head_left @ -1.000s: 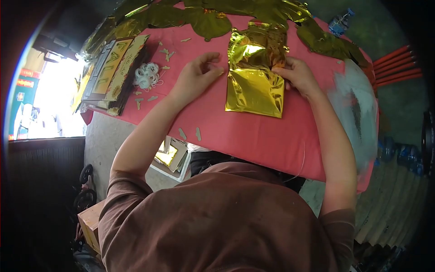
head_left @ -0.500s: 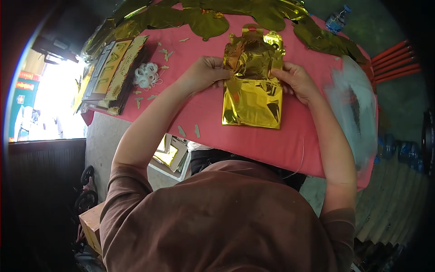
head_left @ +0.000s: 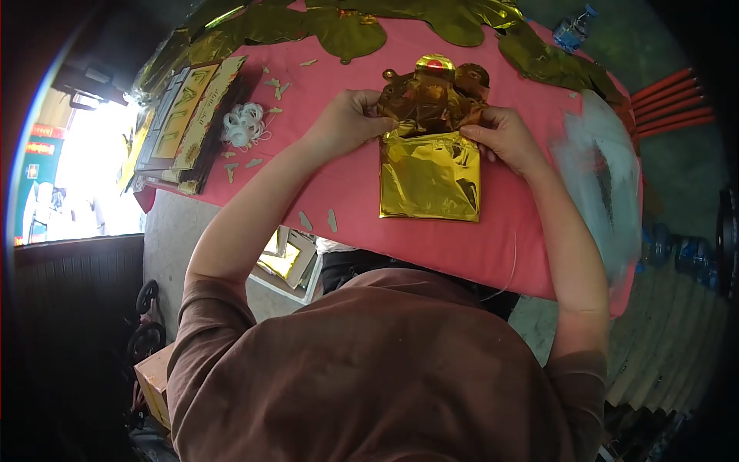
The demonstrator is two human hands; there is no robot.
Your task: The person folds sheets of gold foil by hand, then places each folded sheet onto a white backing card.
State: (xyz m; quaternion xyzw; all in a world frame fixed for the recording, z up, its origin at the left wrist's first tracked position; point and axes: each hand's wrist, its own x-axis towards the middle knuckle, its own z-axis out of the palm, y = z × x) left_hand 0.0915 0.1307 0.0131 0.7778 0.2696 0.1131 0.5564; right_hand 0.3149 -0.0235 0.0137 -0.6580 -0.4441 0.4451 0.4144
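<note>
A shiny gold foil sheet lies folded on the pink tablecloth, its lower part a flat, near-square panel. Its upper part is crumpled and darker, with rounded lobes and small tabs at the top. My left hand pinches the left edge at the fold between thumb and fingers. At the right edge, level with it, my right hand holds the foil the same way. The fingers behind the foil are partly hidden.
Gold foil shapes spread along the far edge. Printed packs, a white string bundle and small pale tabs lie left. A clear plastic bag is right, a bottle far right. Below the table stands a white box.
The foil's upper part has folded lower and looks darker, its lobes now spread out at the top. Both hands keep their hold at the fold, nearly in place.
</note>
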